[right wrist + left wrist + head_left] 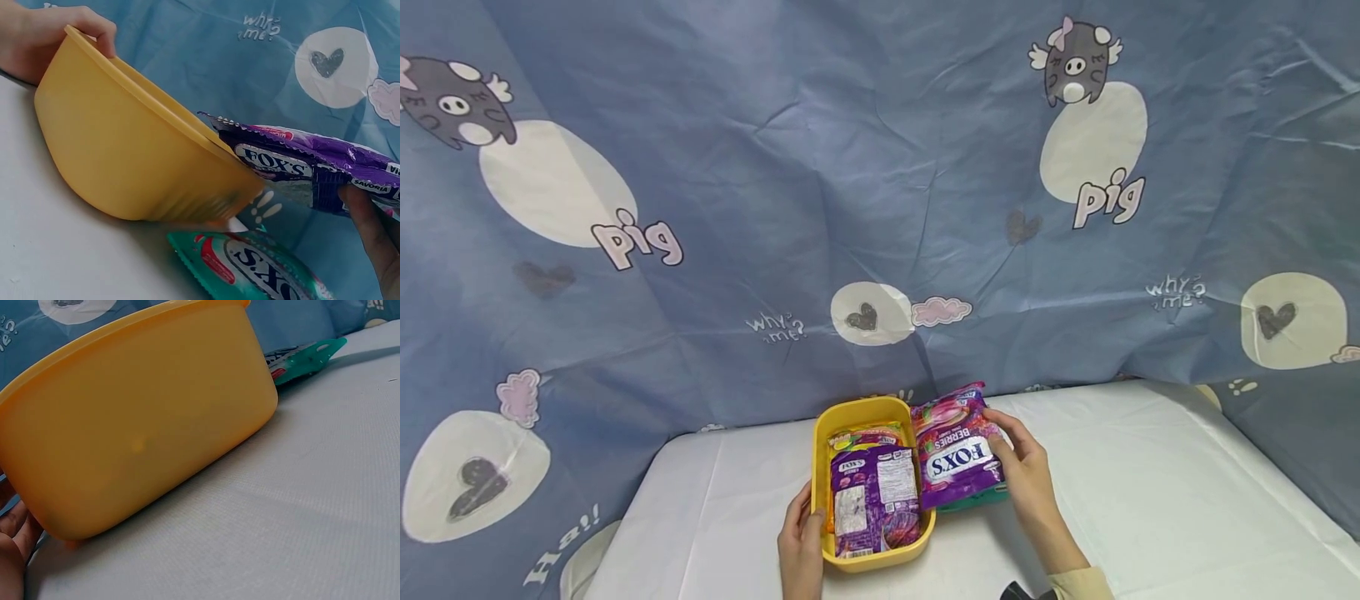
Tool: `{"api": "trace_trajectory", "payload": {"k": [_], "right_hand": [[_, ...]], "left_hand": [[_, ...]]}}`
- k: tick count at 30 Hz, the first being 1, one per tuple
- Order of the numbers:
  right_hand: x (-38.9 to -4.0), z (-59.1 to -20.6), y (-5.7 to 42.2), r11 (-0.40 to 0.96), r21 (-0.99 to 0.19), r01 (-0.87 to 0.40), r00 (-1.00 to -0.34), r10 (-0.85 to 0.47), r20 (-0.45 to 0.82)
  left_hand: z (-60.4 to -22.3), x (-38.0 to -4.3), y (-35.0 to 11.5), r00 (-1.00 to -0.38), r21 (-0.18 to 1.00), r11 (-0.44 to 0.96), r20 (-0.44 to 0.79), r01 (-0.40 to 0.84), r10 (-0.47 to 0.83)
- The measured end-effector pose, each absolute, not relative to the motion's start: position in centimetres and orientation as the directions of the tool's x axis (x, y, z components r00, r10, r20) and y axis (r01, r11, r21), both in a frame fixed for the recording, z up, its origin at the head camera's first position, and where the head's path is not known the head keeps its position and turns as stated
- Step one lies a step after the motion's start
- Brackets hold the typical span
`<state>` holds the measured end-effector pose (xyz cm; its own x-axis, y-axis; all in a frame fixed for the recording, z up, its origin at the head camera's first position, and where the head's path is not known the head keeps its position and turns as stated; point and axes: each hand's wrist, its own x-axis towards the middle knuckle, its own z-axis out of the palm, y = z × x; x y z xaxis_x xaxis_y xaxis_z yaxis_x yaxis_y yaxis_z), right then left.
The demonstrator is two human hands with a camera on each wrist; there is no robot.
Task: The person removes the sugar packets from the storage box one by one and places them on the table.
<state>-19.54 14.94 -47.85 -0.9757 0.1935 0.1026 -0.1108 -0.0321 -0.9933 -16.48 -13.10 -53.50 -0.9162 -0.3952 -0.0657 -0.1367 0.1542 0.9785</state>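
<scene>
My left hand (801, 546) grips the left wall of a yellow plastic bin (868, 566), thumb at the rim. In the right wrist view, fingers of that left hand (87, 31) curl over the rim. My right hand (1028, 468) holds a purple and pink FOX'S Berries candy bag (951, 437) by its right side. The bag is raised beside the bin's right rim. Beneath it a green FOX'S bag (250, 265) lies on the table, mostly covered in the head view. Inside the bin, a purple candy bag (868, 492) lies back-up over other colourful packets (880, 433).
A white-covered table (737, 492) carries the bin and bags. Behind it hangs a blue curtain (880, 208) printed with pigs and hearts, close to the bin's far end.
</scene>
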Motion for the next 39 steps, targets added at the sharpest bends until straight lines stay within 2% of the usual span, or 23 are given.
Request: {"api": "trace_trajectory", "payload": {"k": [39], "right_hand": [[-20.0, -48.4, 19.9, 0.031, -0.992, -0.122, -0.958, 0.259, 0.125]], "left_hand": [[-53.4, -16.5, -13.1, -0.920, 0.979, 0.152, -0.066, -0.134, -0.387]]}}
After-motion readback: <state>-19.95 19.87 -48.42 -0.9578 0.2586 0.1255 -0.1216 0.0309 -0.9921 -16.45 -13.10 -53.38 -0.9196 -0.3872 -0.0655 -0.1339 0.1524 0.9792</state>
